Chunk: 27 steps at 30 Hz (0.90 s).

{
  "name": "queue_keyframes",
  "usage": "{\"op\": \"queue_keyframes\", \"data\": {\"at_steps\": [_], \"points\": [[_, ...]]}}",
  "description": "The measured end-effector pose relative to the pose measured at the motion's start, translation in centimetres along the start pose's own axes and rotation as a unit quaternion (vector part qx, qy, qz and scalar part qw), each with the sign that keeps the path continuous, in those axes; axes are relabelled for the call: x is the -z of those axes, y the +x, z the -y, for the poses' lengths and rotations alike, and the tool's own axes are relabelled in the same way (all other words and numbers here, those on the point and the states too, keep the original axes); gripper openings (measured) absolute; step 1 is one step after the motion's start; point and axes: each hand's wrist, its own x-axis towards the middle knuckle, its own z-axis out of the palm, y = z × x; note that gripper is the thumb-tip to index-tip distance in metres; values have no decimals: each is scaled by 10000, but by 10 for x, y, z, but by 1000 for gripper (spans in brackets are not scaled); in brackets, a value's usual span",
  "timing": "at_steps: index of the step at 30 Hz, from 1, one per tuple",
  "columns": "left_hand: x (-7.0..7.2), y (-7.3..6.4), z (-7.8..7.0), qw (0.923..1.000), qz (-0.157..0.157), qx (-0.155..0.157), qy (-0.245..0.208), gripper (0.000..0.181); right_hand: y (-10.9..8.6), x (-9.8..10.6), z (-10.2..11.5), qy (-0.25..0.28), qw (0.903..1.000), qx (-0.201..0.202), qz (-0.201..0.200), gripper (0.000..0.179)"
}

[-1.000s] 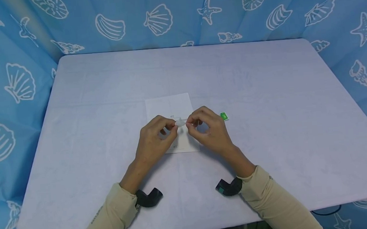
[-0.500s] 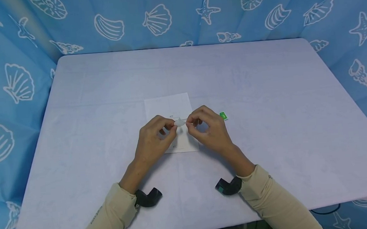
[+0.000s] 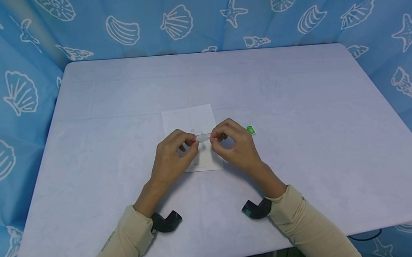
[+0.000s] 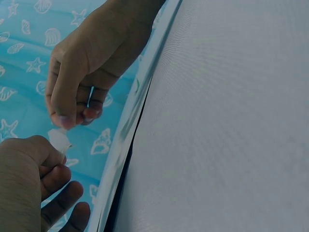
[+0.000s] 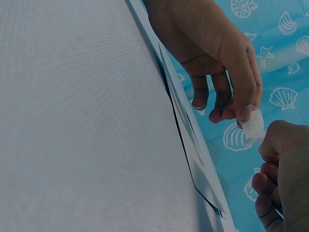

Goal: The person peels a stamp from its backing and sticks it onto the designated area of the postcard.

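Note:
In the head view, both hands meet over a white folded sheet (image 3: 189, 117) lying on the table. Between their fingertips is a small, thin, whitish piece (image 3: 203, 138), flimsy like paper or tape. My left hand (image 3: 175, 150) pinches its left end between thumb and forefinger. At the other end, my right hand (image 3: 234, 144) pinches with thumb and forefinger. The right wrist view has the white piece (image 5: 253, 126) spread under the left thumb, with a narrow tip reaching the right fingers. A small green-and-white square (image 3: 250, 130) lies just beyond the right hand.
A pale cloth covers the table (image 3: 297, 98). Blue curtains (image 3: 198, 21) with white shell prints stand behind it and at both sides. Black wrist-worn cameras (image 3: 167, 222) sit at both cuffs, low over the tabletop. A dark cable (image 3: 366, 238) hangs beyond the front right edge.
My right fingertips have shifted slightly right, away from the left ones, and a bit more of the whitish piece shows between them. The left hand holds nearly still.

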Motion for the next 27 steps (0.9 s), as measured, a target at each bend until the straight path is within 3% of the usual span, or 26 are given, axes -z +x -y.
{"op": "queue_keyframes", "data": {"at_steps": [27], "points": [[0, -1, 1, 10000, 58, 43, 65, 8, -1, 1, 0, -71, 9999, 116, -3, 4]]}}
